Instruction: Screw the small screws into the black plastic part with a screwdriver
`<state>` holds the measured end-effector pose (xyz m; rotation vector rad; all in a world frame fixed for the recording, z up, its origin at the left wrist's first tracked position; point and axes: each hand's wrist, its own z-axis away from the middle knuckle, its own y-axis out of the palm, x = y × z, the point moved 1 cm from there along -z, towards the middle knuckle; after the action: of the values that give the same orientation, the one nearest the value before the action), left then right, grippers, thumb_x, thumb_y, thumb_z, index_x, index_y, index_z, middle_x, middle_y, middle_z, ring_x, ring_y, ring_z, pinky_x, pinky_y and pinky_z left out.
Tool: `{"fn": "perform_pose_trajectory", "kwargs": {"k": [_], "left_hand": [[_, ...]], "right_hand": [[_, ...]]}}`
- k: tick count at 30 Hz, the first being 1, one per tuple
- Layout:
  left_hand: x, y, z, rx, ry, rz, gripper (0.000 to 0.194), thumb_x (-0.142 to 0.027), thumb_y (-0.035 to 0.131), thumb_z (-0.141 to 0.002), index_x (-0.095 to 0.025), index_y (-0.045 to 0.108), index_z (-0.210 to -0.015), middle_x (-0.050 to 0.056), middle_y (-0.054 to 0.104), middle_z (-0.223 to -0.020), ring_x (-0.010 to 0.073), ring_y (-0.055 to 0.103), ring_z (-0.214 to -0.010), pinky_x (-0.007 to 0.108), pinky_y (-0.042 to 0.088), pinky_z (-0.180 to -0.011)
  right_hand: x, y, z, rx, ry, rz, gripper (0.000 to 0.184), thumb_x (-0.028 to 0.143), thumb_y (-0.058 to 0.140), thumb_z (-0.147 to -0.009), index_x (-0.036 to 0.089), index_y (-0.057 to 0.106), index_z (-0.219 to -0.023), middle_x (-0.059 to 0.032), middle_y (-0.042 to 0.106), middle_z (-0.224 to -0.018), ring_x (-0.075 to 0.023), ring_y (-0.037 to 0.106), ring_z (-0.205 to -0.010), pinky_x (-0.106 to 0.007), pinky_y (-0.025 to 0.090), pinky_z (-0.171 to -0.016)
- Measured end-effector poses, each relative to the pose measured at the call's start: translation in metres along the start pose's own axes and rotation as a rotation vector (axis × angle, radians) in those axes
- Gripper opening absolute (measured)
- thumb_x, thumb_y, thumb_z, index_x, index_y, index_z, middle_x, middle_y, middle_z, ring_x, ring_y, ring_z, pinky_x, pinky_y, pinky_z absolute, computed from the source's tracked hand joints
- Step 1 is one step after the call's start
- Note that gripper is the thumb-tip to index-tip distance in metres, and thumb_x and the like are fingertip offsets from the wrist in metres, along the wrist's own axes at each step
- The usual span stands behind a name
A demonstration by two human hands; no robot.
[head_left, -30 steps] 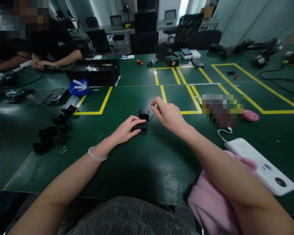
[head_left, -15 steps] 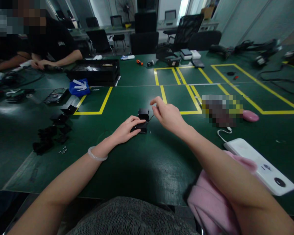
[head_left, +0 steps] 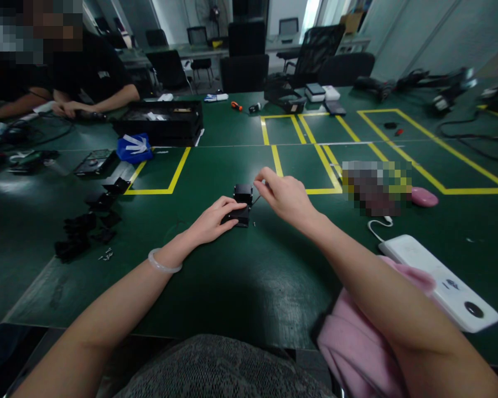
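Note:
A small black boxy part (head_left: 243,194) stands on the green table (head_left: 240,276) in front of me. My left hand (head_left: 213,219) lies over its lower black piece and holds it down, fingers curled on it. My right hand (head_left: 285,194) is pinched around a thin dark tool whose tip reaches the right side of the part. A tiny screw (head_left: 254,224) lies on the table just right of the part.
Black parts (head_left: 83,226) and loose screws (head_left: 107,255) lie at the left. A white device (head_left: 440,282) on pink cloth (head_left: 357,337) sits at my right, a pink mouse (head_left: 424,196) beyond. A black tray (head_left: 161,119) and blue bag (head_left: 135,148) stand farther back. Another person's arms (head_left: 87,102) rest at far left.
My right hand has dipped slightly and shifted left toward the black part. The left hand has stayed on the part.

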<state>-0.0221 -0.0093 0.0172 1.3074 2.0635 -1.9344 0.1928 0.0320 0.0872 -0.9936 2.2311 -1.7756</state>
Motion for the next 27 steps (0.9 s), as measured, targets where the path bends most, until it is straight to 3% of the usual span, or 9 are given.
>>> {"fn": "perform_pose_trajectory", "kwargs": {"k": [6, 11, 15, 20, 24, 27], "left_hand": [[0.0015, 0.0012, 0.0000, -0.004, -0.001, 0.006, 0.043, -0.027, 0.053, -0.098, -0.023, 0.054, -0.141, 0.010, 0.052, -0.127, 0.0242, 0.055, -0.121, 0.040, 0.047, -0.104], [0.0022, 0.0014, 0.0001, -0.005, 0.004, 0.018, 0.043, -0.027, 0.053, -0.098, -0.024, 0.053, -0.141, 0.009, 0.052, -0.127, 0.0241, 0.054, -0.121, 0.040, 0.046, -0.106], [0.0023, 0.0012, 0.0003, -0.003, -0.003, 0.019, 0.043, -0.027, 0.053, -0.098, -0.025, 0.053, -0.140, 0.009, 0.052, -0.127, 0.0240, 0.055, -0.121, 0.041, 0.046, -0.106], [0.0012, 0.0006, 0.0002, -0.004, 0.002, 0.014, 0.042, -0.026, 0.053, -0.098, -0.024, 0.053, -0.140, 0.009, 0.052, -0.126, 0.0235, 0.054, -0.120, 0.039, 0.047, -0.105], [0.0004, 0.0001, 0.0001, -0.002, 0.001, 0.016, 0.042, -0.025, 0.053, -0.097, -0.022, 0.054, -0.140, 0.010, 0.052, -0.126, 0.0237, 0.055, -0.120, 0.039, 0.047, -0.104], [0.0005, -0.0002, 0.0001, -0.004, 0.001, 0.015, 0.042, -0.025, 0.054, -0.097, -0.022, 0.054, -0.139, 0.010, 0.053, -0.126, 0.0241, 0.055, -0.119, 0.040, 0.047, -0.104]], "right_hand": [[-0.0001, 0.0005, -0.0009, 0.010, 0.020, -0.024, 0.034, 0.031, 0.033, -0.100, 0.017, 0.055, -0.122, -0.0076, 0.072, -0.086, -0.0174, 0.060, -0.071, -0.028, 0.029, -0.062], [0.0007, 0.0011, -0.0011, 0.014, 0.033, 0.033, 0.035, 0.035, 0.033, -0.101, 0.018, 0.059, -0.117, -0.0075, 0.071, -0.083, -0.0184, 0.060, -0.070, -0.028, 0.029, -0.061], [0.0018, 0.0010, -0.0007, 0.006, 0.026, 0.012, 0.037, 0.029, 0.032, -0.100, 0.017, 0.055, -0.127, -0.0078, 0.073, -0.087, -0.0175, 0.061, -0.071, -0.028, 0.030, -0.062], [0.0023, 0.0011, -0.0003, 0.009, 0.021, 0.066, 0.036, 0.035, 0.032, -0.101, 0.019, 0.060, -0.116, -0.0071, 0.072, -0.083, -0.0180, 0.061, -0.069, -0.028, 0.026, -0.059], [0.0043, 0.0004, 0.0004, 0.008, 0.001, 0.033, 0.037, 0.028, 0.032, -0.100, 0.017, 0.054, -0.127, -0.0073, 0.072, -0.085, -0.0181, 0.061, -0.070, -0.028, 0.026, -0.060], [0.0057, -0.0005, 0.0010, 0.016, -0.001, 0.032, 0.036, 0.032, 0.032, -0.101, 0.018, 0.056, -0.123, -0.0073, 0.072, -0.085, -0.0184, 0.062, -0.071, -0.028, 0.026, -0.060]]}}
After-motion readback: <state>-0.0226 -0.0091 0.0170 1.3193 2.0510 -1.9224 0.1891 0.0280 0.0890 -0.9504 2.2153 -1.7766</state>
